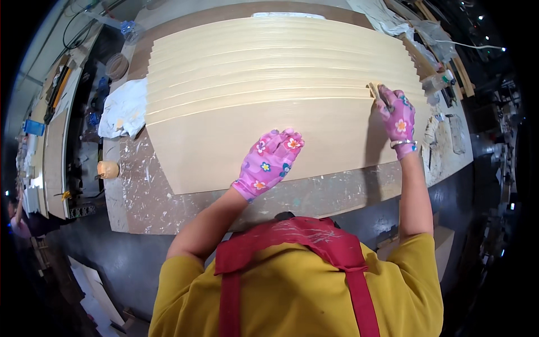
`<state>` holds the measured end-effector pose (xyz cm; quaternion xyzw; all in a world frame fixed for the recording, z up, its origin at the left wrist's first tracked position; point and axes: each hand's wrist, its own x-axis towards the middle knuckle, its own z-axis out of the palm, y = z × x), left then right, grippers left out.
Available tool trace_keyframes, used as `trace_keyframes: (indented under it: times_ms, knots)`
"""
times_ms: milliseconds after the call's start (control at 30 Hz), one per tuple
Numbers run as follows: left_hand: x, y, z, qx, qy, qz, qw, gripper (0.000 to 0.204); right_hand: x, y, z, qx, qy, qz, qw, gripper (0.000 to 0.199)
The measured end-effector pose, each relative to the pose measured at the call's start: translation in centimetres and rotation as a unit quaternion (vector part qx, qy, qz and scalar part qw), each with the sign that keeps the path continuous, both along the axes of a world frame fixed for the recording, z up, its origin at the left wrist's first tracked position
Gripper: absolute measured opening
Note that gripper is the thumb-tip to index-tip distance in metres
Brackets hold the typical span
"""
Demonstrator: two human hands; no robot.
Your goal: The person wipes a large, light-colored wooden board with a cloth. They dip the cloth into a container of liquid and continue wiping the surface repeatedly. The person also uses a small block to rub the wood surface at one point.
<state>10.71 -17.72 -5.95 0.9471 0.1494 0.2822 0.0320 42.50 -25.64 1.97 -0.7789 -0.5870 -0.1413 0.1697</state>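
Observation:
Several pale cream boards (269, 62) overlap in long, narrow steps across the table, their side edges forming a zigzag. The nearest board (224, 135) shows a broad, smooth, tan face. My left hand (268, 163), in a pink flowered glove, rests on this face near its front edge, fingers stretched forward and close together, holding nothing visible. My right hand (397, 115), gloved alike and with a bracelet at the wrist, is closed at the right end of the lowest step. From its fingertips juts a small tan, flat-edged tool (372, 90); its kind is unclear.
The paint-spattered table (140, 191) shows around the boards. At left are a crumpled white cloth (124, 106), a tape-wrapped roll (108, 169) and a clear bottle (130, 31). Another bottle (439, 81) and a clear plastic case (455, 133) lie at right.

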Motion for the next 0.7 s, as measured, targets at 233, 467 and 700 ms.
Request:
trace_keyframes:
  times_ms: [233,467,700]
  knots:
    - [-0.4,0.0,-0.3,-0.015,0.055,0.026,0.998,0.043,-12.2,5.3,-0.4,0.025,-0.007,0.206,0.978,0.040]
    - [0.2,-0.2,0.3,-0.030,0.047,-0.001,0.998,0.046,6.7,-2.7,-0.2,0.045,0.021,-0.085,0.995,0.034]
    - [0.3,-0.2,-0.1,-0.016,0.035,0.026,0.999,0.042,-1.1,0.8,-0.9,-0.008,-0.058,0.084,0.995,0.040]
